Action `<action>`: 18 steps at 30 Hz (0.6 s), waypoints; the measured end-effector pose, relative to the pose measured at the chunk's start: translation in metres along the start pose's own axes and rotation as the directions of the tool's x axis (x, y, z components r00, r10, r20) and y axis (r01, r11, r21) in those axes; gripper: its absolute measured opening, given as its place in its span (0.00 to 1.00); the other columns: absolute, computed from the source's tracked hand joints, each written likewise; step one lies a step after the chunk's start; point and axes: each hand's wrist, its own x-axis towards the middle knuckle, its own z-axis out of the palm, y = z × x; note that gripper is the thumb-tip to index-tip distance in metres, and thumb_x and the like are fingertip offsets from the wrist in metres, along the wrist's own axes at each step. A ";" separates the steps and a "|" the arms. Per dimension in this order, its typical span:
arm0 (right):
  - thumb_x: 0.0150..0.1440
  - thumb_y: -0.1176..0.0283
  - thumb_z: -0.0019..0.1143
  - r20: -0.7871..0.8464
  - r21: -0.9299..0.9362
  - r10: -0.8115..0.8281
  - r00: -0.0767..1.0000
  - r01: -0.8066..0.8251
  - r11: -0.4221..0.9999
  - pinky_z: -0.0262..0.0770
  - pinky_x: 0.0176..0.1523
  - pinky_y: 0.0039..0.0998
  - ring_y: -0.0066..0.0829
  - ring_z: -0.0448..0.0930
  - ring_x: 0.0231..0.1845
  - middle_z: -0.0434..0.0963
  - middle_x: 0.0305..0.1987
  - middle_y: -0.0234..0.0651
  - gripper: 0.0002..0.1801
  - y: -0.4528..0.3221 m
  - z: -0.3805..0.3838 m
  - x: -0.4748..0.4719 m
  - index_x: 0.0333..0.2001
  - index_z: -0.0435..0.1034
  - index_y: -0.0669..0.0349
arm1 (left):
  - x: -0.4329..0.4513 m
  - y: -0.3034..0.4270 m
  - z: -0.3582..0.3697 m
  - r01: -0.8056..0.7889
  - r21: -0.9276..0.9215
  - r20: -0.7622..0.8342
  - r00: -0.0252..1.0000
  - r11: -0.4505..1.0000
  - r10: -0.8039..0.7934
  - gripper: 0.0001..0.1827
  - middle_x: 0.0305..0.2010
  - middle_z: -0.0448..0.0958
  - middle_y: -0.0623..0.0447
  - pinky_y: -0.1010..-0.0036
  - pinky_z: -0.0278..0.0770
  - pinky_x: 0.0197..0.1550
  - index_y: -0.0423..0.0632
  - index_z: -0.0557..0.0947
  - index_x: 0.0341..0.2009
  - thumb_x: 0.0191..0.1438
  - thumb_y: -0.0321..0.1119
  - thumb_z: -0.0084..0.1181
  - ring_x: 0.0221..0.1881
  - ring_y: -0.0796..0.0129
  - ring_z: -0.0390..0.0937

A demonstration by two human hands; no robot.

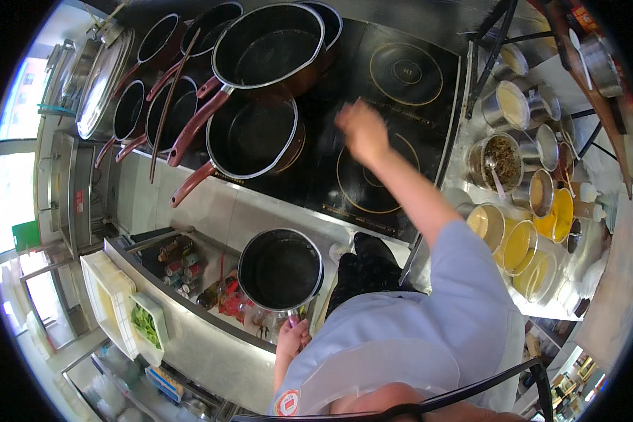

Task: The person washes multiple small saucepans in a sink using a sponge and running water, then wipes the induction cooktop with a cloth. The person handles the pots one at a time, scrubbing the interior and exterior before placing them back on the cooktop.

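My left hand (292, 337) is closed round the handle of a dark saucepan (280, 270), which hangs low in front of the steel counter. The pan's inside is black and looks wet at the bottom. Over the black glass cooktop (324, 174) my right hand (363, 129) reaches out, blurred, with its fingers curled. Whether anything is inside the fingers cannot be seen. That hand is between the far ring-marked hob (406, 73) and the near one (354, 179). Left of it stand a large saucepan (274, 50) and another saucepan (253, 132), both with reddish-brown handles.
Several smaller saucepans (129, 111) stand further left, a long wooden stick (173, 108) across one. Steel pots and tubs of sauces, including a bowl of dark chopped food (498, 158), crowd the right counter. Behind are a white crate (108, 295) and a tray of green leaves (145, 324).
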 end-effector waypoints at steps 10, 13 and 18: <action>0.48 0.73 0.50 -0.132 -0.032 -0.160 0.978 0.157 0.987 0.68 0.45 0.45 0.41 0.70 0.53 0.73 0.54 0.32 0.18 -0.098 0.043 -0.115 0.45 0.74 0.51 | 0.041 0.010 0.025 0.049 0.110 0.194 0.979 0.993 -0.070 0.10 0.17 0.64 0.60 0.79 0.58 0.18 0.49 0.68 0.29 0.55 0.29 0.56 0.15 0.77 0.61; 0.38 0.79 0.58 -0.138 0.474 -0.295 0.945 0.325 0.819 0.72 0.45 0.39 0.38 0.72 0.45 0.75 0.48 0.33 0.26 -0.152 0.025 -0.168 0.45 0.76 0.50 | 0.038 0.009 0.033 -0.022 0.249 0.169 0.985 0.968 -0.021 0.08 0.18 0.65 0.61 0.80 0.56 0.19 0.49 0.70 0.28 0.55 0.28 0.57 0.16 0.78 0.60; 0.42 0.77 0.53 -0.464 0.019 -0.027 0.885 0.040 0.999 0.70 0.42 0.46 0.47 0.72 0.48 0.75 0.50 0.35 0.25 -0.059 -0.009 -0.057 0.48 0.75 0.49 | 0.038 0.001 0.023 -0.041 0.282 0.211 0.977 0.958 -0.020 0.08 0.20 0.67 0.61 0.79 0.58 0.23 0.48 0.71 0.29 0.56 0.30 0.57 0.20 0.79 0.62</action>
